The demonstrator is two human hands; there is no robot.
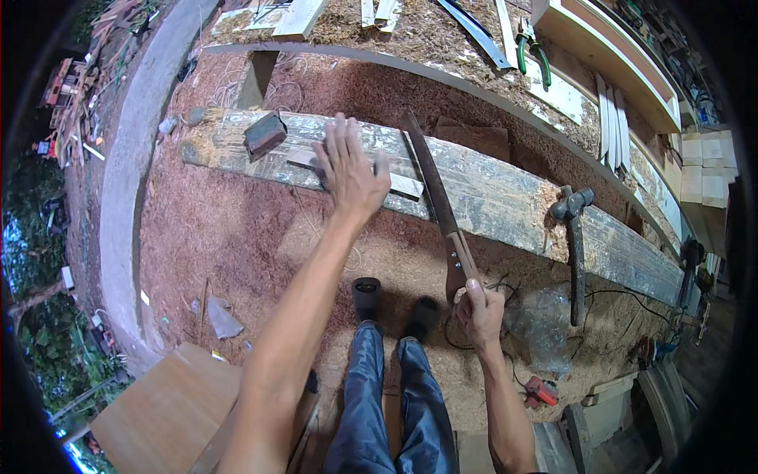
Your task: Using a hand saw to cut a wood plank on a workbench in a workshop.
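My left hand lies over a short pale wood strip, fingers stretched out and slightly blurred. It covers the strip's middle; whether it presses down I cannot tell. The strip rests on a worn, paint-stained plank bench. My right hand is wrapped round the handle of a handsaw. The saw's dark blade points away from me across the bench, just right of the strip's end; contact between them is unclear. A dark reddish block sits on the bench left of my left hand.
A hammer lies across the bench at the right. Beyond stands a sawdust-covered table with a second saw blade, green-handled pliers and wood strips. Below are a plastic bag, a red tool, cables and shavings.
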